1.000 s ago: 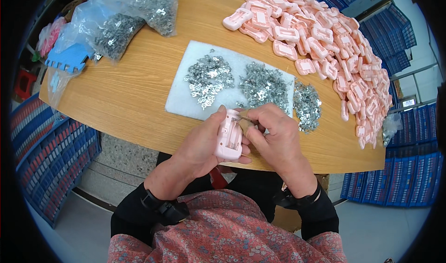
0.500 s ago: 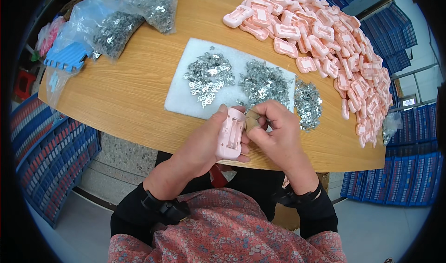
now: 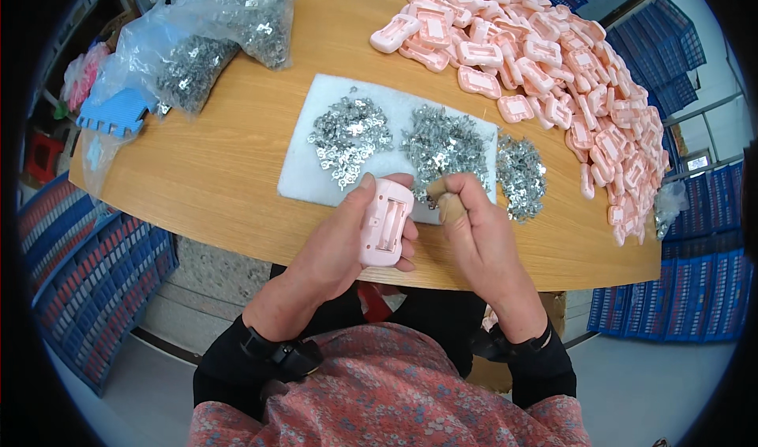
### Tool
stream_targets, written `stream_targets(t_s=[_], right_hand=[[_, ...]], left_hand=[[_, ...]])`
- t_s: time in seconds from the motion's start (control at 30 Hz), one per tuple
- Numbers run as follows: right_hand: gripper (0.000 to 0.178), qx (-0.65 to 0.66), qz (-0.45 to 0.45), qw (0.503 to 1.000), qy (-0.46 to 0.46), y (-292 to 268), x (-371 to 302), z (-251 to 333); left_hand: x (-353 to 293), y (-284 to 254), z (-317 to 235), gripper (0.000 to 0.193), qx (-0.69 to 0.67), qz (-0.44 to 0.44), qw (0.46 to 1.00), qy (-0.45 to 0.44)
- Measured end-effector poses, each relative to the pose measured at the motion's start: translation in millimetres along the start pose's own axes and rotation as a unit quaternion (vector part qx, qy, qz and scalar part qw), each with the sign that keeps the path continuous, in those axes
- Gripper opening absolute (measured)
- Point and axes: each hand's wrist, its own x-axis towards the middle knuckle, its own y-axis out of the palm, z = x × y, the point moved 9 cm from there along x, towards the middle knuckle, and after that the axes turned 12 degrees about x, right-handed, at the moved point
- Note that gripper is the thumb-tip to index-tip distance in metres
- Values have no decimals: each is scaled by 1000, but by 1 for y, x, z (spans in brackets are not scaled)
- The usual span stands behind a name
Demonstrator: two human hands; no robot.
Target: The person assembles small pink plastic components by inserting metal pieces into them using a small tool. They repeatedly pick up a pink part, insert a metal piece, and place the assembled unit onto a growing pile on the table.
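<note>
Pink case [image 3: 386, 223], mid-frame, long axis running up-frame, is gripped by the left hand [image 3: 341, 238], just left of the right hand [image 3: 479, 240], pinched together, contents unclear.

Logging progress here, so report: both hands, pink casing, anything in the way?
Left hand holding pink casing, recessed face up. Right hand apart from casing, near metal pieces; grip unclear. No obstruction seen between them.

The view is taken from the person's head — downward, over the floral shirt [image 3: 410, 384]. The left hand [image 3: 338, 238] and right hand [image 3: 478, 238] are framed centrally and near; the wooden table [image 3: 213, 163] is shown beyond — bent by the fisheye lens.
</note>
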Motion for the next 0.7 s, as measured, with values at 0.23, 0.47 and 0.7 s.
stream_targets(t_s=[0.23, 0.47, 0.7], right_hand=[[48, -66, 82, 993, 46, 23, -14, -2], [56, -95, 72, 992, 39, 28, -18, -3], [59, -106, 24, 994, -8, 34, -15, -5]], left_hand=[[2, -3, -17, 55, -9, -12, 1000, 22], [1, -1, -14, 53, 31, -48, 998, 28], [-5, -2, -14, 55, 191, -140, 969, 70]])
